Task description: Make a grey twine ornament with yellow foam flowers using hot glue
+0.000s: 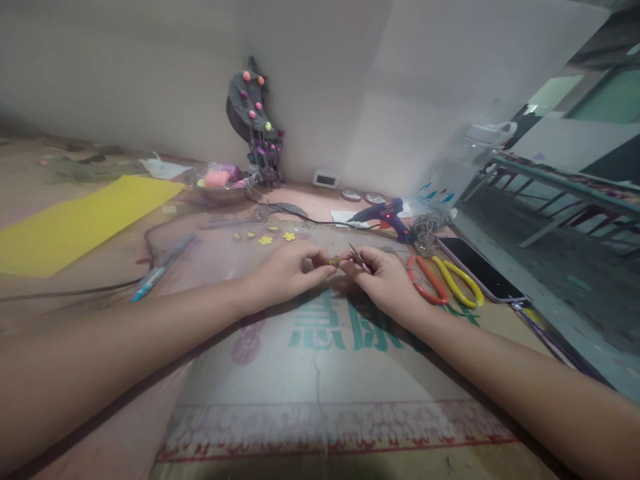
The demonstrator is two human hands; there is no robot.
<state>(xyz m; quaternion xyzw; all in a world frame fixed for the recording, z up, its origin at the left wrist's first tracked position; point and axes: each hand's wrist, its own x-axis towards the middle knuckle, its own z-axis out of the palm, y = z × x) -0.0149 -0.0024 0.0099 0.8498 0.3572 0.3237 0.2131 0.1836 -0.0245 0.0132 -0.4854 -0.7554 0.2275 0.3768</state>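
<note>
My left hand pinches a small yellow piece between thumb and fingertips, over the middle of the printed cardboard sheet. What the piece is cannot be made out, but its colour resembles that of the yellow felt flowers nearby. Close against it, my right hand is closed on a small pointed metal tool, whose tip sticks up past the fingers. The fingertips of both hands almost meet at the yellow piece. Just beyond lie two yellow flowers, one nearer and another farther, with several smaller yellow scraps.
A glue gun with a red light, grey yarn, orange-yellow handled pliers and a phone are at right. Left are yellow felt, a blue pen and a bowl. A grey moon ornament leans against the wall.
</note>
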